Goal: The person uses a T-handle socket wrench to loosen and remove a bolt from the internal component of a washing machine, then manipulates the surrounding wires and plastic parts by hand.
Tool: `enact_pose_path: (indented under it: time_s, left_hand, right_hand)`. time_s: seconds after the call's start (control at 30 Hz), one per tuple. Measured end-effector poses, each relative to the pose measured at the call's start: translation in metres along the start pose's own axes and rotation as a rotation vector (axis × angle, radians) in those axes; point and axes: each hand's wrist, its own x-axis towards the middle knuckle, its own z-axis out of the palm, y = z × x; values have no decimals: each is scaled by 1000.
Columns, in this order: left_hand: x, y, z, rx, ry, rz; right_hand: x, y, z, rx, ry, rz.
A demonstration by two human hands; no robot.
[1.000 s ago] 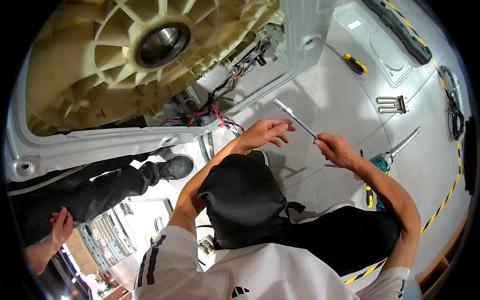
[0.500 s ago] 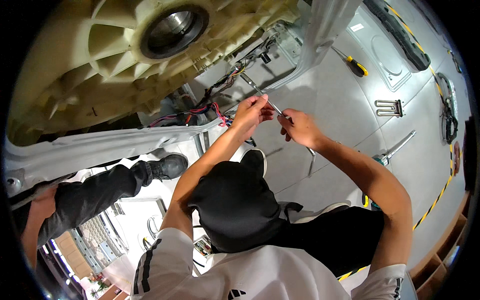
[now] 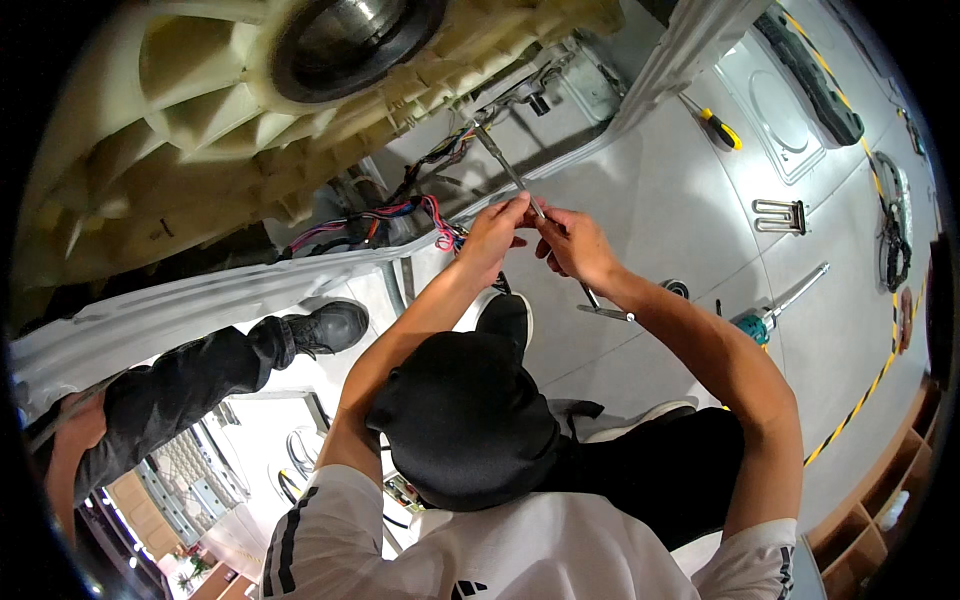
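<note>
Both hands meet on a long metal T-handle socket wrench [image 3: 505,164], held slanting in front of the opened appliance cabinet. My left hand [image 3: 490,240] pinches its shaft between thumb and fingers. Just beside it, my right hand [image 3: 582,246] closes round the lower shaft, and the crossbar shows below that wrist. The wrench's far end reaches in over the cabinet's lower edge, close to a bundle of coloured wires [image 3: 440,155]; whether it touches anything there I cannot tell. Overhead is a large cream ribbed plastic tub [image 3: 200,100] with a dark round hub [image 3: 350,45].
On the tiled floor to the right lie a yellow-black screwdriver [image 3: 720,130], a heating element [image 3: 779,216], a green power tool [image 3: 755,325] and a pale metal panel [image 3: 775,115]. Black-yellow tape [image 3: 850,415] runs beyond. At left are another person's leg [image 3: 190,400] and hand [image 3: 80,420].
My right hand has moved left and up along the shaft, closer to my left hand. The wrench's far end has shifted up toward the wires, and its crossbar has turned.
</note>
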Motion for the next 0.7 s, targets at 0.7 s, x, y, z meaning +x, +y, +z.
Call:
enact_pose_path:
  time_s: [0.7]
  left_hand:
    - [9,-11,5,-215,42,118]
  right_hand:
    - [-32,67,-23,796,321,104]
